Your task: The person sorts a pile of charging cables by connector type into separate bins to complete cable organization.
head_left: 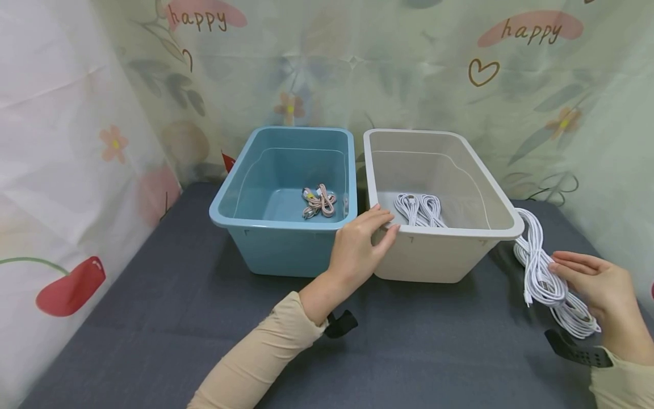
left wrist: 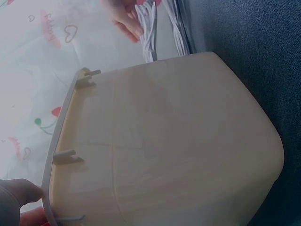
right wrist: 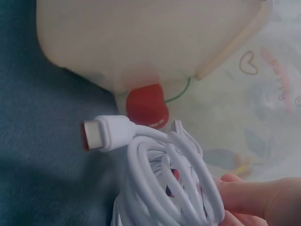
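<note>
My left hand (head_left: 360, 244) grips the front left corner rim of a whitish plastic bin (head_left: 429, 258). In the left wrist view, the thumb (left wrist: 28, 192) and fingers meet at that rim. Two coiled white cables (head_left: 429, 210) lie inside this bin. To its right, my right hand (head_left: 603, 284) pinches a coiled white cable (head_left: 541, 272) by its side. More white coils (head_left: 577, 318) show below the pinched part. Close up in the right wrist view, a white plug with a metal end (right wrist: 110, 133) sticks out of the coil.
A blue bin (head_left: 286, 250) stands left of the whitish one, with pinkish cables (head_left: 319, 201) inside. Both bins sit on a dark cloth-covered table (head_left: 168, 318). Printed curtains (head_left: 327, 62) hang behind and along the sides.
</note>
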{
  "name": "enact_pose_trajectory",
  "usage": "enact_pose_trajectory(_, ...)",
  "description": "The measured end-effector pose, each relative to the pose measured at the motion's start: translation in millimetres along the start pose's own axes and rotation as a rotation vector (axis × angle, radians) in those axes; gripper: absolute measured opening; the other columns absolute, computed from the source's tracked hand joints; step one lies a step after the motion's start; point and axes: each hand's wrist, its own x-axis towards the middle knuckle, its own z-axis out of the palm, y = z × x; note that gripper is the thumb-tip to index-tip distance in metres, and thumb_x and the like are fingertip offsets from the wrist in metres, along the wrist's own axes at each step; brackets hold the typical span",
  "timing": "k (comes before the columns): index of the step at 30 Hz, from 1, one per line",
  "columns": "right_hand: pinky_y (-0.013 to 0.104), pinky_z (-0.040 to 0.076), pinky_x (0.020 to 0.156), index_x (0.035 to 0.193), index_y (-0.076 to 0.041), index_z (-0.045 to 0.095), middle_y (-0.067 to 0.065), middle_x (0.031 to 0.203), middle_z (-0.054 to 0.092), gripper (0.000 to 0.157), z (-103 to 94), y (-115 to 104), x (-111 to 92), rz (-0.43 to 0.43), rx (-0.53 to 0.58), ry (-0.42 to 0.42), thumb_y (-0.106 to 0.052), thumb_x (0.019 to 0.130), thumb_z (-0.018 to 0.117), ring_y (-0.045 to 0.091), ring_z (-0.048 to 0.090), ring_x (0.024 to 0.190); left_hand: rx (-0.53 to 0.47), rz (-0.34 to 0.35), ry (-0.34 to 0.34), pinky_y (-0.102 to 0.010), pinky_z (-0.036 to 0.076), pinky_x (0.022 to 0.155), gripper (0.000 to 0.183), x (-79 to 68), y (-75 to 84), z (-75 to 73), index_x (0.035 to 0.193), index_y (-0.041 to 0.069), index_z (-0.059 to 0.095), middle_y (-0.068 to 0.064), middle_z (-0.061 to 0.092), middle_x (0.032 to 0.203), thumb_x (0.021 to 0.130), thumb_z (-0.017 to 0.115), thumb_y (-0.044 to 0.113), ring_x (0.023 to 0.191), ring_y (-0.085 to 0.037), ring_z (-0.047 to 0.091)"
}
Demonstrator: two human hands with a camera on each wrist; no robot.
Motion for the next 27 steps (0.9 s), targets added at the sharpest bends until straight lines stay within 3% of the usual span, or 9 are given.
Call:
enact_pose_trajectory(14,0.011,0.051,0.052,0.075,-0.027,0.072,-0.016,0.066,0.070,0.023,9.9,-18,-1,0.019,0.151,0.046,-0.005,0.072,0.078,-0.006,0.065,0.061,-0.019,0.005,0.008,-0.028,0.048,0.098,0.025,-0.7,-1.1,0.0,0.108,0.006,0.070,-0.006,0.069,0.114,0.089,0.063,0.021,0.121,-0.016,0.056)
enact_pose_trajectory(27,0.012,0.050,0.049,0.074,-0.026,0.072,-0.015,0.064,0.070,0.026,7.7,-29,2,-0.011,0.211,0.074,0.000,0.076,0.073,-0.004,0.065,0.058,-0.015,0.009,0.008,-0.028,0.048,0.098,0.025,-0.7,-1.9,0.8,0.108,0.007,0.070,-0.006,0.069,0.114,0.089,0.063,0.021,0.121,-0.017,0.057)
